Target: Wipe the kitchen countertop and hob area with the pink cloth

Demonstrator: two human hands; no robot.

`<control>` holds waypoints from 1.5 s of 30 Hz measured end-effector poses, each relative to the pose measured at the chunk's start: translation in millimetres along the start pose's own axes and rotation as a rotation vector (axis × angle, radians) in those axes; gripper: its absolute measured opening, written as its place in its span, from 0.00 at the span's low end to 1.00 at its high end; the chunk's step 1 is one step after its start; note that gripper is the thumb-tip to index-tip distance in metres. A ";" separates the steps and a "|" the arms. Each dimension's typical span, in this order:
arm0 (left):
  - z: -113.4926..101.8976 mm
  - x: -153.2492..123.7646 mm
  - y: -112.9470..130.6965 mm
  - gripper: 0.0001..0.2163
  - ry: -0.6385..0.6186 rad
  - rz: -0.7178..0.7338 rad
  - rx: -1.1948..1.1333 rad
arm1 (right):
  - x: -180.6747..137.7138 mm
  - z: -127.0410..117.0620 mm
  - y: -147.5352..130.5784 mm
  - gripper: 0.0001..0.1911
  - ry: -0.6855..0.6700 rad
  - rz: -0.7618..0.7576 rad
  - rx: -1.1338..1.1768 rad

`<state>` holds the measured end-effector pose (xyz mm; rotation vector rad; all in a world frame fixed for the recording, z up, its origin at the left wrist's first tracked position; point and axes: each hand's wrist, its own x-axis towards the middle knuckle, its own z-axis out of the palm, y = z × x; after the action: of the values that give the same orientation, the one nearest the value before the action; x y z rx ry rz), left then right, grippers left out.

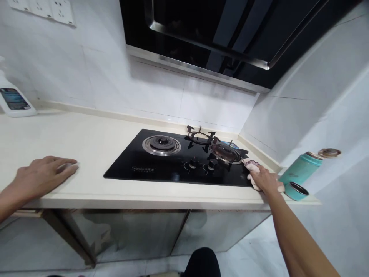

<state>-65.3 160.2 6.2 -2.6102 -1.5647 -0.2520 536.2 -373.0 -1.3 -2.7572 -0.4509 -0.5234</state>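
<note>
My right hand (pixel 263 179) presses a crumpled pale cloth (pixel 253 169) with dark reddish marks against the right end of the black gas stove (pixel 173 171). My fingers are bent over the cloth and hide part of it. On the left, my left hand (pixel 47 175) rests on the cream countertop (pixel 89 154), fingers stretched out and apart from the stove. The stove's left burner (pixel 162 144) has no pan support on it. One pan support (pixel 200 136) sits toward the back, and another stands around the right burner (pixel 226 153). Two knobs (pixel 193 163) are at the front.
A teal bottle (pixel 301 169) and its teal cup lid (pixel 295 191) stand at the counter's right end, close to my right hand. A white spray bottle (pixel 14 100) is at the far left. The dark range hood (pixel 196 34) overhangs the stove. Cabinet doors (pixel 138 234) lie below.
</note>
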 end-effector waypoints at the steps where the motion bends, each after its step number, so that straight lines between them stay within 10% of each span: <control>1: -1.3 -0.9 2.1 0.34 -0.009 -0.002 0.016 | -8.9 -3.9 -5.7 0.30 -0.008 -0.004 0.000; 18: -1.9 -3.2 8.6 0.28 0.026 0.049 -0.090 | -198.1 -49.0 -207.9 0.15 -0.141 -0.568 0.512; 23: -5.3 -11.8 11.9 0.27 0.045 0.055 -0.127 | -189.9 -61.0 -182.7 0.16 -0.188 -0.511 0.646; 30: -9.2 -21.0 19.7 0.26 0.043 0.063 -0.109 | -81.8 -65.9 -96.0 0.32 -0.013 -0.142 0.444; 38: -18.4 -32.1 28.4 0.25 0.046 0.061 -0.130 | -39.6 -1.6 -123.7 0.30 -0.140 -0.149 0.138; 45: -18.4 -34.6 31.1 0.24 0.056 0.058 -0.170 | -77.8 -10.3 -118.5 0.29 -0.116 -0.262 0.000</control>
<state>-55.6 112.6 18.1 -2.7431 -1.5086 -0.4698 422.2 -288.4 4.2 -2.7533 -0.8477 -0.4225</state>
